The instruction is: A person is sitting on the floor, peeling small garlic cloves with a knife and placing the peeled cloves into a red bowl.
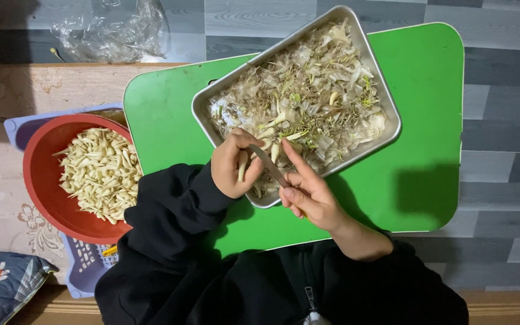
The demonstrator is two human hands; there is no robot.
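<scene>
The person sits over a green table (428, 120), both black sleeves reaching forward. The left hand (234, 164) has its fingers curled tight around one pale garlic clove (242, 166), held just over the near corner of the metal tray (386, 96). The right hand (308, 195) pinches a small knife (269, 166) between thumb and fingers, the index finger stretched along it, the blade angled toward eleven o'clock and meeting the clove.

The blade points at the left thumb, so a slip on the slick skin could, I judge, nick that hand. The tray's near corner hangs close to the table edge under the wrists; a nudge from a sleeve might tip peelings into the lap.

Counting: one tray, heaped with papery skins and stalks and some unpeeled cloves at six o'clock of the pile, too tangled to number. One red bowl (43, 180) at nine o'clock from the hands, filled with peeled cloves (100, 174), far too many to count. One purple basket (85, 271) under the bowl. One clear plastic bag (112, 27) on the floor at eleven o'clock. One flowered cushion (1, 283) at eight o'clock. One knife, two hands.
</scene>
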